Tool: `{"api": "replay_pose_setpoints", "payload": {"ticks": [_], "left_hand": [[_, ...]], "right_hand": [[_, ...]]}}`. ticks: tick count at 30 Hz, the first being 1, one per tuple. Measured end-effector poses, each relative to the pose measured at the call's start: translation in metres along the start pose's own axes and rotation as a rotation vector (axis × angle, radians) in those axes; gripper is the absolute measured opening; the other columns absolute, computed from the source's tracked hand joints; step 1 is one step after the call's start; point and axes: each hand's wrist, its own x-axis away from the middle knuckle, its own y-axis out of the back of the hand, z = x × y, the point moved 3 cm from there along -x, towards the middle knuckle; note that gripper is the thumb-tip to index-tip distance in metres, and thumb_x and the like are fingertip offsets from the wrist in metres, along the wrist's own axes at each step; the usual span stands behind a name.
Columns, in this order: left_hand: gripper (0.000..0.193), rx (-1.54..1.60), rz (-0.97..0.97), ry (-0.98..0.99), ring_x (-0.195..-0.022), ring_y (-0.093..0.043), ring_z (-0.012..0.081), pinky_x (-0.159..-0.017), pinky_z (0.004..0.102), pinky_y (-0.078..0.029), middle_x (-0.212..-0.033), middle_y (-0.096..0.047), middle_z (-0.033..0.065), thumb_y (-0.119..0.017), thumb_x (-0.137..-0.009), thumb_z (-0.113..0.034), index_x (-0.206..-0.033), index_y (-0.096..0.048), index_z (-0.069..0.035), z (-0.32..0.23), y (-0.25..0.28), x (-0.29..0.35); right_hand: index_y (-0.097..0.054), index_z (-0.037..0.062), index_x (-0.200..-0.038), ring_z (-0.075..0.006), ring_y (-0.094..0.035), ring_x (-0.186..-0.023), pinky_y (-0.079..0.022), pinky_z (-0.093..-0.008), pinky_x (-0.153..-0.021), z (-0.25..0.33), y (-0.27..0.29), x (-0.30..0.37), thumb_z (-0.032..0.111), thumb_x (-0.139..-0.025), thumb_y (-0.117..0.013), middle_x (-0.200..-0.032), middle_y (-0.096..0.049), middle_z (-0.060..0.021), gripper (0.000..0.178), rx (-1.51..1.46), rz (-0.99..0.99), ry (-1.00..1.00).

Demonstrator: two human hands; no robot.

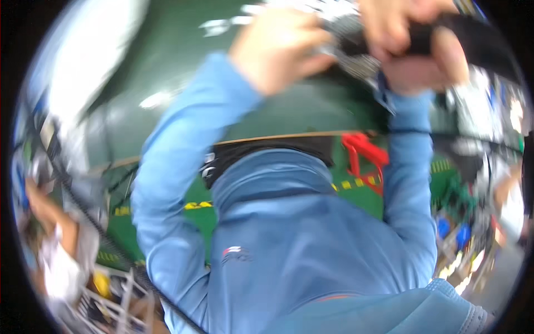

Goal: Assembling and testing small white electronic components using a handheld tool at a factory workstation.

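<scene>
The picture is heavily blurred by motion. Both my arms, in light blue sleeves, reach up to the top edge. My left hand (278, 47) is curled against a grey-and-white patterned object (347, 30) at the top centre. My right hand (414, 47) is closed around a black object (461, 33) that runs off toward the upper right. The two hands sit close together, with the patterned object between them. What the objects are cannot be made out. My blue top (289, 245) fills the lower middle.
A green floor with yellow-and-black striped tape (197, 205) lies below. A wooden edge (278, 137) crosses the middle, and a red frame (364, 153) stands right of it. Another person (55, 245) is at the far left, beside a black cable (83, 211) and white racks (119, 295).
</scene>
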Motion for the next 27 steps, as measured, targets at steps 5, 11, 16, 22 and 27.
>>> {"api": "replay_pose_setpoints", "payload": {"ticks": [5,11,16,22,27], "left_hand": [[0.028,-0.122,0.045,0.093,-0.093,-0.062,0.0256,-0.081,0.0429,-0.048,-0.094,-0.062,0.0046,-0.078,-0.081,-0.035,-0.097,-0.074,-0.012,-0.005,-0.015,0.009],[0.032,-0.209,0.053,0.131,-0.102,-0.059,0.0220,-0.089,0.0412,-0.043,-0.103,-0.063,0.0019,-0.075,-0.084,-0.041,-0.102,-0.076,-0.014,-0.007,-0.015,0.018],[0.032,-0.217,0.045,0.123,-0.102,-0.058,0.0227,-0.089,0.0410,-0.043,-0.100,-0.062,0.0024,-0.075,-0.086,-0.042,-0.102,-0.076,-0.014,-0.006,-0.016,0.016],[0.028,-0.023,0.012,0.016,-0.086,-0.063,0.0312,-0.073,0.0452,-0.051,-0.088,-0.063,0.0090,-0.079,-0.080,-0.034,-0.091,-0.072,-0.009,-0.001,-0.026,-0.001],[0.030,-0.073,-0.035,0.045,-0.076,-0.060,0.0294,-0.067,0.0412,-0.047,-0.084,-0.062,0.0104,-0.086,-0.074,-0.017,-0.094,-0.071,-0.003,0.007,-0.002,0.011]], "right_hand": [[-0.057,0.0090,-0.110,-0.0120,-0.044,-0.048,-0.039,-0.0344,-0.061,-0.005,0.005,0.005,0.042,-0.094,-0.059,-0.066,-0.053,-0.0011,0.037,0.068,0.044,0.019],[-0.054,0.0114,-0.107,-0.0096,-0.044,-0.047,-0.036,-0.0323,-0.064,-0.013,0.005,0.013,0.071,-0.088,-0.067,-0.065,-0.052,0.0026,0.064,0.093,0.019,0.035],[-0.053,0.0099,-0.106,-0.0109,-0.045,-0.046,-0.036,-0.0334,-0.064,-0.009,0.003,0.013,0.066,-0.089,-0.067,-0.065,-0.053,0.0009,0.060,0.115,0.010,0.056],[-0.057,0.0105,-0.110,-0.0107,-0.045,-0.048,-0.039,-0.0289,-0.058,0.004,0.016,0.020,0.057,-0.088,-0.069,-0.068,-0.055,0.0000,0.053,0.089,-0.007,0.039],[-0.066,0.0131,-0.115,-0.0110,-0.052,-0.057,-0.042,-0.0280,-0.074,-0.021,0.073,0.019,0.085,-0.083,-0.058,-0.078,-0.060,0.0025,0.079,-0.074,-0.033,0.157]]}}
